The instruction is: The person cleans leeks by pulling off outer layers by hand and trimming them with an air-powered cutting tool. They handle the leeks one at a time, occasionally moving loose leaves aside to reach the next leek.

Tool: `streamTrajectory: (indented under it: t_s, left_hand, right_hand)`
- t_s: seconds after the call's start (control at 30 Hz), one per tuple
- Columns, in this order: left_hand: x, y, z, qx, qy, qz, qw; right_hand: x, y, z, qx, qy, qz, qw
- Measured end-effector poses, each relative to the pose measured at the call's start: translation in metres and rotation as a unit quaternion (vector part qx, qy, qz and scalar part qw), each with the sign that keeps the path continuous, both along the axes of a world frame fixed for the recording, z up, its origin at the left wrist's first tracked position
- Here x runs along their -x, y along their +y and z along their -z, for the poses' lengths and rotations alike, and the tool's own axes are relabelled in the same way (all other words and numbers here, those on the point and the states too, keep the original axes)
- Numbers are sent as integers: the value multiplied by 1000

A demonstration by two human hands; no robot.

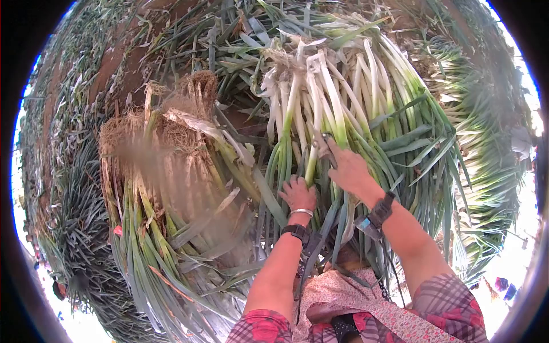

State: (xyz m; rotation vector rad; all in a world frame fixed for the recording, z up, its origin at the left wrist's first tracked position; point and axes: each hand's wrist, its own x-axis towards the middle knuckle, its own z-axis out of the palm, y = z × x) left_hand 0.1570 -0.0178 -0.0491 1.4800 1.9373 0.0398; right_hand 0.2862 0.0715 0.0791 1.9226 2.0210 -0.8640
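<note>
A green onion [311, 167] with a pale stem stands out between my hands, in front of a pile of cleaned white-stemmed onions [337, 91]. My left hand [298, 194] is closed around its green lower part. Just to the right, my right hand [350, 168] is closed near the same stem, with the fingers on a small dark object whose shape is partly hidden. To the left lies a bundle of onions with brown roots [183, 137], partly blurred.
A long row of onions [486, 143] runs down the right side. More green leaves [80, 228] cover the ground at the left. Loose leaves lie behind the white stems. Brown soil [120, 71] shows at the upper left.
</note>
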Motion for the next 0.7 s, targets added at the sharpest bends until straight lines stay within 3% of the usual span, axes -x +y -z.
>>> streamTrajectory:
  t_s: [0.07, 0.17, 0.23, 0.37, 0.5, 0.57, 0.63, 0.7]
  left_hand:
    - [4, 19, -11, -29, -31, -29, 999]
    - [6, 57, -15, -38, -71, -55, 995]
    - [10, 70, -6, -49, 20, -5, 999]
    - [28, 47, 14, 15, 24, -71, 997]
    - [11, 12, -4, 154, -69, 9, 986]
    - [-18, -28, 17, 96, -189, 17, 977]
    - [-14, -49, -24, 57, -167, -14, 984]
    - [7, -60, -54, 24, -149, -44, 988]
  right_hand:
    - [-3, 16, 26, -71, -10, -20, 997]
    - [2, 37, 19, -62, -32, -13, 997]
    - [-6, 35, 24, -90, -19, -29, 995]
    - [11, 20, 5, -53, 32, -48, 997]
    - [33, 0, 3, 13, 142, -161, 977]
    - [46, 1, 14, 9, 145, -179, 973]
    - [53, 16, 26, -6, 154, -133, 979]
    - [60, 19, 23, -125, 209, 51, 968]
